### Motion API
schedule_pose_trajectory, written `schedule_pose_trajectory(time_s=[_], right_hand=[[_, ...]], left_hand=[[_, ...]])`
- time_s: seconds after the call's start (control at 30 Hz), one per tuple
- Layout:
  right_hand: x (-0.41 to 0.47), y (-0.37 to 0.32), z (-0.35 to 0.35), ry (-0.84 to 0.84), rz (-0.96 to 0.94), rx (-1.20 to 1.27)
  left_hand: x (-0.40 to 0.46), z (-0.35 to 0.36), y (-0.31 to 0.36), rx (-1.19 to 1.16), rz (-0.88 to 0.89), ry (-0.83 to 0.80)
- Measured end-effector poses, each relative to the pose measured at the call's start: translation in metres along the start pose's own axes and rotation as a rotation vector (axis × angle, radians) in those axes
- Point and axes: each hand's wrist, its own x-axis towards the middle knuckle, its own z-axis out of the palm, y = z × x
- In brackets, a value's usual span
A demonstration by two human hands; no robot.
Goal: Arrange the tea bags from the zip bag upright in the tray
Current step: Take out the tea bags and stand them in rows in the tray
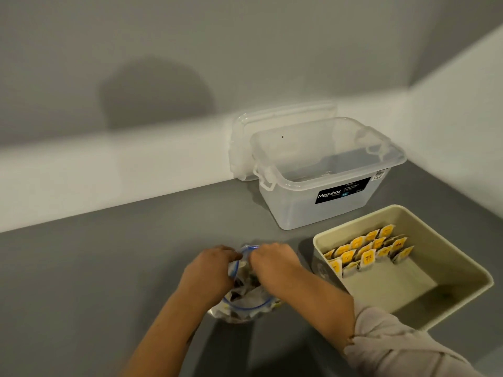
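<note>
Both hands are at the mouth of the zip bag [246,300], which lies on the grey counter [109,268]: the left hand [209,270] and the right hand [272,263] each pinch its blue-edged rim, and the bag sits between and under them. Just to the right, the beige tray [462,257] holds tea bags [367,254] standing upright in rows at its far left corner. A clear storage box [326,191] stands behind the tray
</note>
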Motion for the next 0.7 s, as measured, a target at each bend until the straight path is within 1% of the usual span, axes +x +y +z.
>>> schedule_pose_trajectory(time_s=[0.17, 0.23, 0.33, 0.37, 0.47, 0.5, 0.63, 0.7], right_hand=[[0.028, -0.017, 0.008, -0.291, 0.192, 0.066], [0.035, -0.019, 0.013, -0.337, 0.213, 0.046], [0.037, -0.019, 0.018, -0.335, 0.25, 0.054], [0.035, -0.019, 0.019, -0.293, 0.255, 0.062], [0.022, -0.014, 0.021, -0.055, 0.213, 0.072], [0.018, -0.01, 0.02, -0.004, 0.19, 0.099], [0.004, 0.005, 0.01, 0.142, 0.106, 0.206], [0.001, 0.011, 0.009, 0.182, 0.093, 0.297]], left_hand=[[0.002, 0.007, 0.002, 0.01, 0.013, 0.009], [0.003, 0.009, 0.002, 0.003, 0.01, 0.016], [0.003, 0.011, 0.001, -0.017, 0.007, 0.019], [0.004, 0.01, 0.001, -0.015, 0.009, 0.019], [0.005, 0.009, 0.0, -0.015, 0.016, 0.035], [0.006, 0.008, 0.0, -0.018, 0.015, 0.038], [0.005, 0.003, 0.0, -0.027, 0.009, 0.039], [0.003, 0.001, -0.001, -0.053, -0.006, 0.042]])
